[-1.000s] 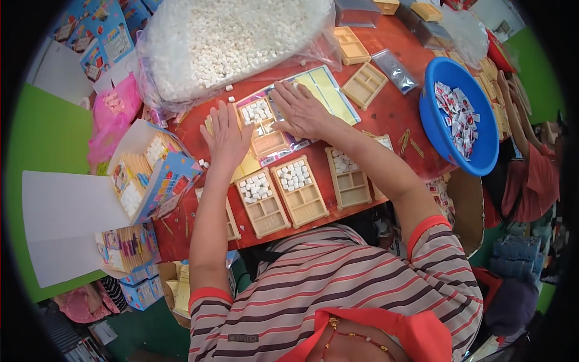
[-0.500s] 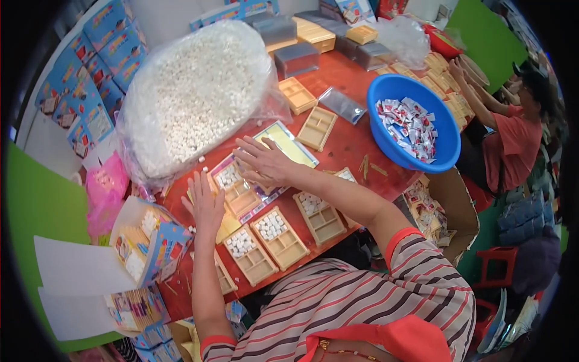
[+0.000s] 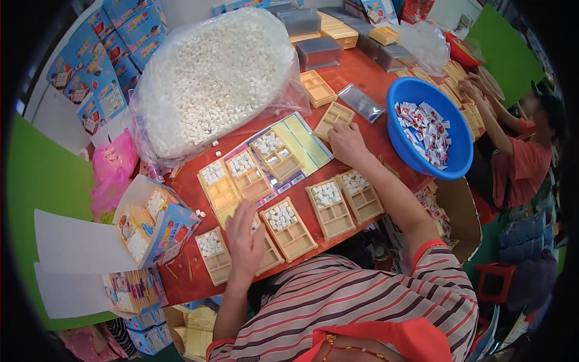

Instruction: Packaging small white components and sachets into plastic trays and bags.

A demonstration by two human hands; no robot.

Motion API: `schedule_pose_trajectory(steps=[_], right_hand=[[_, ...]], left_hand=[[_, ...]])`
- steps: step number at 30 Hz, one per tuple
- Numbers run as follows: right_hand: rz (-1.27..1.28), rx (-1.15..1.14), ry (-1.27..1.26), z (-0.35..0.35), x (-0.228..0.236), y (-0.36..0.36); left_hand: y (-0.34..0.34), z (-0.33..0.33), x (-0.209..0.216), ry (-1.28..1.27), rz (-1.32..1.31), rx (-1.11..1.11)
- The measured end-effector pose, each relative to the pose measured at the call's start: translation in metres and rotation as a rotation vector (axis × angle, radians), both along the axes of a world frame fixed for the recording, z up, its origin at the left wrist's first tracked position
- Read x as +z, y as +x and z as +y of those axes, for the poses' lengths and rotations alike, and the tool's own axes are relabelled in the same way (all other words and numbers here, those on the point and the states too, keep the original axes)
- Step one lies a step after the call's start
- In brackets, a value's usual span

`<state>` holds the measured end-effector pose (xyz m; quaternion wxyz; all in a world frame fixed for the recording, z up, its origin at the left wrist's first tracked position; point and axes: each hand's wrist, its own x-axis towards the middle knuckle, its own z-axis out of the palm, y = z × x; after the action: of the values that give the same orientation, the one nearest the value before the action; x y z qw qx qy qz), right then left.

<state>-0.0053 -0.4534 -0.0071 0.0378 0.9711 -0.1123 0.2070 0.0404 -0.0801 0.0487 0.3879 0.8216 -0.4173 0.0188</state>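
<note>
My right hand [image 3: 348, 145] reaches to an empty tan compartment tray [image 3: 333, 116], its bent fingers gripping the near edge. My left hand [image 3: 243, 240] hovers, fingers extended and holding nothing, over a tray [image 3: 269, 258] that it partly hides. Three trays with white cubes in their far compartments stand side by side on a yellow and purple printed sheet [image 3: 309, 143]: a left one [image 3: 221, 195], a middle one [image 3: 256, 188] and a right one [image 3: 286, 169]. Nearer me, along the table edge, are several more part-filled trays [image 3: 294, 241].
A large clear bag of white cubes [image 3: 217, 84] lies at the far left. A blue basin [image 3: 395, 142] of small packets stands right, near clear plastic covers [image 3: 360, 102]. An open box [image 3: 151, 241] sits left. Another person [image 3: 518, 151] works at the far right.
My right hand has moved right from above the sheet onto the empty tray. My left hand has drawn back toward the near row. The view has shifted, and three trays now show on the sheet.
</note>
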Motion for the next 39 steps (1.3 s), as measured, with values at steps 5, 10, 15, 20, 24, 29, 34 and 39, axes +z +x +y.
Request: schedule_pose_trajectory(steps=[5, 10, 15, 20, 24, 29, 34, 39], right_hand=[[0.099, -0.013, 0.066, 0.000, 0.007, -0.004], [0.147, 0.012, 0.079, -0.005, 0.015, -0.002], [0.131, -0.015, 0.047, 0.005, 0.022, 0.002], [0.007, 0.136, 0.078, 0.040, 0.030, 0.026], [-0.002, 0.356, 0.288, 0.084, 0.056, 0.045], [-0.024, 0.714, 0.414, 0.157, 0.066, 0.107], [0.132, 0.797, 0.275, 0.230, 0.047, 0.199], [0.120, 0.815, 0.052, 0.276, 0.014, 0.275]], left_hand=[[-0.037, -0.006, -0.001, -0.042, 0.065, -0.074], [-0.051, -0.012, -0.002, -0.005, 0.132, -0.139], [-0.048, -0.015, -0.006, 0.006, 0.147, -0.147], [-0.043, -0.010, 0.000, -0.020, 0.120, -0.088], [-0.035, 0.000, 0.010, -0.077, 0.078, -0.056], [-0.030, 0.040, 0.013, -0.111, 0.058, 0.100], [-0.031, 0.064, 0.011, -0.167, 0.078, 0.225], [-0.037, 0.080, 0.015, -0.180, 0.122, 0.320]])
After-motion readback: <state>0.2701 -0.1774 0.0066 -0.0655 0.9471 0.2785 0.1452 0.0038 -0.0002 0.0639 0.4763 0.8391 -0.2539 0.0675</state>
